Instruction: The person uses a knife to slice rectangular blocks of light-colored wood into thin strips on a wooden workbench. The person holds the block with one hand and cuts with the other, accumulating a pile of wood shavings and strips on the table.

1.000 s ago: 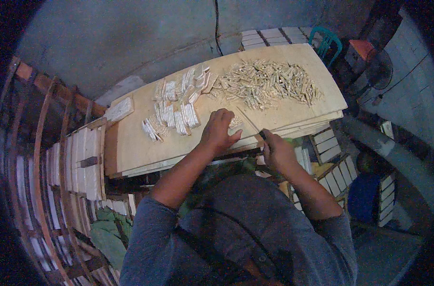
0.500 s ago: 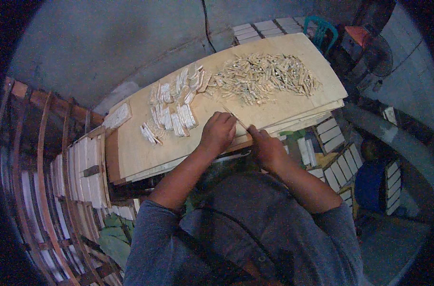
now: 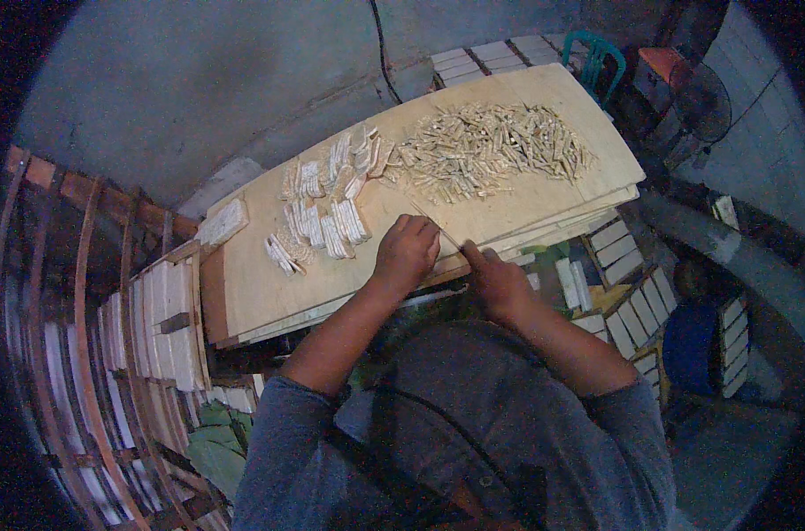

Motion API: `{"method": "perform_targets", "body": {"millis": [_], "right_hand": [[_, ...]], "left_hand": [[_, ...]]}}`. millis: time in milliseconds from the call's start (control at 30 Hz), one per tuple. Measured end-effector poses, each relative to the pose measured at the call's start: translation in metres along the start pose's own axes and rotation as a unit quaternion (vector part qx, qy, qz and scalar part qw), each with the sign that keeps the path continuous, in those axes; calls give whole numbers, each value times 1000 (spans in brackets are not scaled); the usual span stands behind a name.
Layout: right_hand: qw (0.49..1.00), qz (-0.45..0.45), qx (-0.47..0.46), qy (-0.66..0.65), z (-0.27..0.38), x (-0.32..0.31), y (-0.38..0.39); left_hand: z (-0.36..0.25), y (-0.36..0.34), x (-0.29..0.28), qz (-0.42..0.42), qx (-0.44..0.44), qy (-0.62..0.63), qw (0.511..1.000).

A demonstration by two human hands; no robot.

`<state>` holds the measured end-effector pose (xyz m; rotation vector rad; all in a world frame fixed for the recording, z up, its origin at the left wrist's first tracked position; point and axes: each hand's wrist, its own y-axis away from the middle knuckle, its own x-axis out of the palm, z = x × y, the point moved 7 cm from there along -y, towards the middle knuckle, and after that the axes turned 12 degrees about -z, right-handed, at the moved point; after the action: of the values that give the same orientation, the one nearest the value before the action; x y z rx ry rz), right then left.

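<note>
At the near edge of the pale wooden board (image 3: pixel 349 288), my two hands work close together. A thin, light stick-like thing (image 3: pixel 450 238) runs slantwise between them, and my right hand (image 3: pixel 501 285) is closed around its near end. My left hand (image 3: pixel 408 251) rests on the board, fingers curled beside the stick; whatever they pinch is hidden. Beyond the hands lies a wide heap of short pale sticks (image 3: pixel 491 146). Bundled whitish strips (image 3: pixel 338 226) stand in rows to the left of the heap, with a few loose strips (image 3: pixel 283 255) nearer me.
A flat pale block (image 3: pixel 223 221) lies at the board's left end. Slatted wooden racks (image 3: pixel 84 336) rise on the left. On the right are trays of white blocks (image 3: pixel 637 314), a blue round container (image 3: pixel 690 345), a fan (image 3: pixel 705 102) and a green chair (image 3: pixel 594 62). A wall stands behind.
The view has shifted slightly. My hands stay at the board's near edge in almost the same pose, and the stick still runs between them.
</note>
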<state>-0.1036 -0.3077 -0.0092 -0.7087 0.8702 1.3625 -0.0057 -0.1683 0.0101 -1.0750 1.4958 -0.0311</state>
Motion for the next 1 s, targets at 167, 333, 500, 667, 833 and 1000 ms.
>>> {"method": "perform_targets", "body": {"millis": [167, 333, 500, 667, 833, 1000], "right_hand": [[998, -34, -12, -48, -22, -5, 28], [998, -28, -26, -40, 7, -6, -6], [1000, -7, 9, -13, -14, 13, 14], [997, -38, -16, -69, -16, -5, 23], [1000, 2, -15, -23, 13, 0, -14], [999, -5, 4, -43, -22, 5, 27]], "left_hand": [[0, 2, 0, -10, -2, 5, 1000], [-2, 4, -2, 44, -27, -27, 998], [0, 4, -5, 31, -26, 3, 999], [-3, 4, -8, -13, 4, -13, 1000], [2, 6, -5, 14, -16, -1, 1000], [2, 8, -8, -8, -10, 12, 1000]]}}
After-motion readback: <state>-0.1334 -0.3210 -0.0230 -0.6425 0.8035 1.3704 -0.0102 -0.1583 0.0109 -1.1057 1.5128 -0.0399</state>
